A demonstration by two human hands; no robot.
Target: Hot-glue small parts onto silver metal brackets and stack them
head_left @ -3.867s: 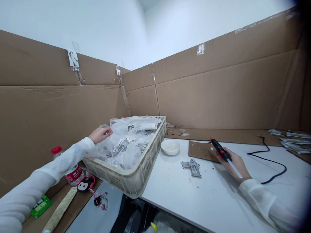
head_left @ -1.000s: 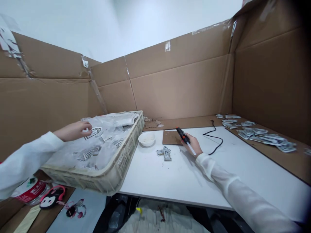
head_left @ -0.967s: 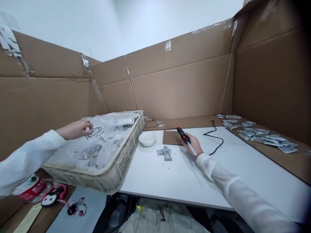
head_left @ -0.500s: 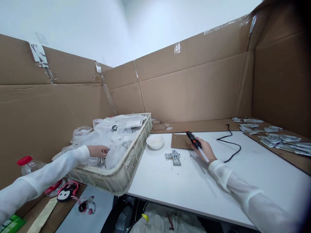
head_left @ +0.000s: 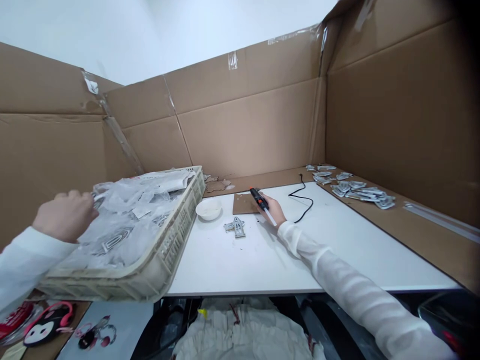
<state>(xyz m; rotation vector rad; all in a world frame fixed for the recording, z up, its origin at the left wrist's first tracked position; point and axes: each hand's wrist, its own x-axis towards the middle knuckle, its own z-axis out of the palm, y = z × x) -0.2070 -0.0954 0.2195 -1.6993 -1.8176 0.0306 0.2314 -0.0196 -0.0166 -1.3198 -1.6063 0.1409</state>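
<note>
My left hand (head_left: 65, 216) is closed over the crinkled clear plastic bags (head_left: 131, 210) heaped in a cream plastic crate (head_left: 157, 257) at the left; what its fingers grip is hidden. My right hand (head_left: 273, 209) rests on the white table (head_left: 300, 250) and holds a black and orange glue gun (head_left: 259, 198), whose tip lies on a small cardboard pad (head_left: 243, 203). A grey metal emblem piece (head_left: 236, 227) lies on the table just left of that hand. A small white bowl (head_left: 209, 209) stands between crate and emblem.
Tall cardboard walls (head_left: 262, 125) enclose the table on three sides. A black cable (head_left: 300, 197) runs from the glue gun to the back. Several bagged emblems (head_left: 352, 185) lie at the far right. A penguin keychain (head_left: 48, 327) lies at the lower left.
My left hand has risen from low in the crate to the bags' upper left and closed into a fist. The view has swung right. My right hand still holds the glue gun.
</note>
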